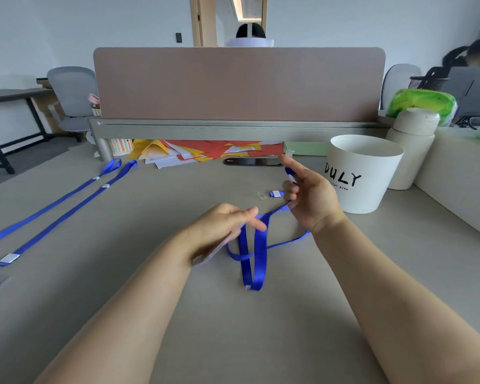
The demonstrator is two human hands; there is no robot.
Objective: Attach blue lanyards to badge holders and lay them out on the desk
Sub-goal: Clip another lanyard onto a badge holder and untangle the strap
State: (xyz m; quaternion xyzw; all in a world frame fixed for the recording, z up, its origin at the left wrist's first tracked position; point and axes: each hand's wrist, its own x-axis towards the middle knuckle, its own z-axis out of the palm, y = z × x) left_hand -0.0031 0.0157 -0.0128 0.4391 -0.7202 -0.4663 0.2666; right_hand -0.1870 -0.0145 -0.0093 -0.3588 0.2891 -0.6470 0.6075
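My left hand (pixel 227 224) holds a clear badge holder (pixel 215 252) against its palm and pinches a blue lanyard (pixel 254 253) between thumb and forefinger. The strap hangs down in loops onto the desk (pixel 122 273). My right hand (pixel 308 195) grips the same lanyard's far end, with its forefinger stretched out. The lanyard's clip end (pixel 275 194) lies on the desk just left of my right hand. Two lanyards with badge holders lie stretched out at the left: the nearer lanyard (pixel 67 214) and the farther one (pixel 47 206).
A white bucket (pixel 366 173) marked DULY stands at the right, with a cream bottle (pixel 412 145) behind it. Coloured paper (pixel 205 152) is piled under the brown divider panel (pixel 239 84). A person sits beyond the panel, another at the far right.
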